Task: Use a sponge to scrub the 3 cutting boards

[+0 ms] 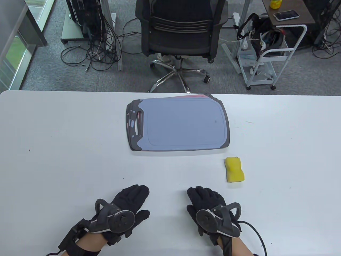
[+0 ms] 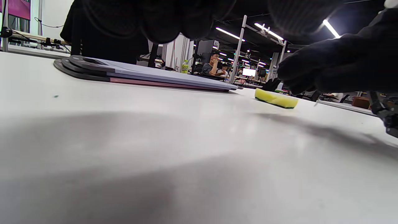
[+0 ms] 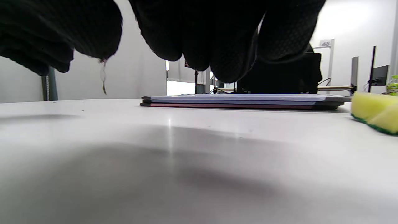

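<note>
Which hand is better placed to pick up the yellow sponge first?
The right hand, probably. The sponge lies on the table just ahead of it and to its right, nothing between them. The left hand would need to cross over.

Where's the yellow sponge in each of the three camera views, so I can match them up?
Table view: the yellow sponge lies on the white table, lower right of centre, ahead of the right hand.
Left wrist view: right of centre, flat on the table.
Right wrist view: at the right edge, partly cut off.
Shared landmark: the stack of cutting boards, to the sponge's left in all three views.
</note>
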`<state>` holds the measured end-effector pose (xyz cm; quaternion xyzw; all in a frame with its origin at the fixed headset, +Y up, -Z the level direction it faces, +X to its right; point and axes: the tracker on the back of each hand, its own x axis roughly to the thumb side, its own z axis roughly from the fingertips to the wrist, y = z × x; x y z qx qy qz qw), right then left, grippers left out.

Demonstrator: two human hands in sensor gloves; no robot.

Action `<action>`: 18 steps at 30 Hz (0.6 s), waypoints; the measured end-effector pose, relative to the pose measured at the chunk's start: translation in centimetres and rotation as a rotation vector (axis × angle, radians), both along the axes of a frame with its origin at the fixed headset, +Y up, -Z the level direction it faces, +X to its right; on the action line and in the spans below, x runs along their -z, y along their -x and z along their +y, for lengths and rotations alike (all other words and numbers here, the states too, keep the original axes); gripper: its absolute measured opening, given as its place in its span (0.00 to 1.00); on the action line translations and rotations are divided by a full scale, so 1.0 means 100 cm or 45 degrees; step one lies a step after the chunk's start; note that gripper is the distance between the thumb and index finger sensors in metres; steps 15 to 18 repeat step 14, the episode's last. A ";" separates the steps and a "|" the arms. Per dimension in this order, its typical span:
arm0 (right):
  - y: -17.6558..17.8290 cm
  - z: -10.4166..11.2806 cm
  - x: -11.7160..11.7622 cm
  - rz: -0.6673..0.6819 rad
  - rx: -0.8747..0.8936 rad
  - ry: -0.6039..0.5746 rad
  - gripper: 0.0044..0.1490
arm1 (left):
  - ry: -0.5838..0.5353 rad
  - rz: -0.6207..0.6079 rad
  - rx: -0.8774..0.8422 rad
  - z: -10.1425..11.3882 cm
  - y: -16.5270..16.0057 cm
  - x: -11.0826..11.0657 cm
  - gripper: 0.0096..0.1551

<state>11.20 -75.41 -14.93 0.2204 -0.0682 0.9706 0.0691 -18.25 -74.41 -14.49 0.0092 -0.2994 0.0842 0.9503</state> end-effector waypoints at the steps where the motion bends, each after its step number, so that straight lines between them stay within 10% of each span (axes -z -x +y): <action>1: 0.002 0.000 -0.001 0.012 0.033 0.017 0.43 | -0.002 0.010 -0.009 0.002 0.004 0.000 0.53; 18: 0.014 0.001 -0.004 0.143 0.029 0.040 0.44 | 0.017 0.057 0.002 0.002 0.020 0.004 0.52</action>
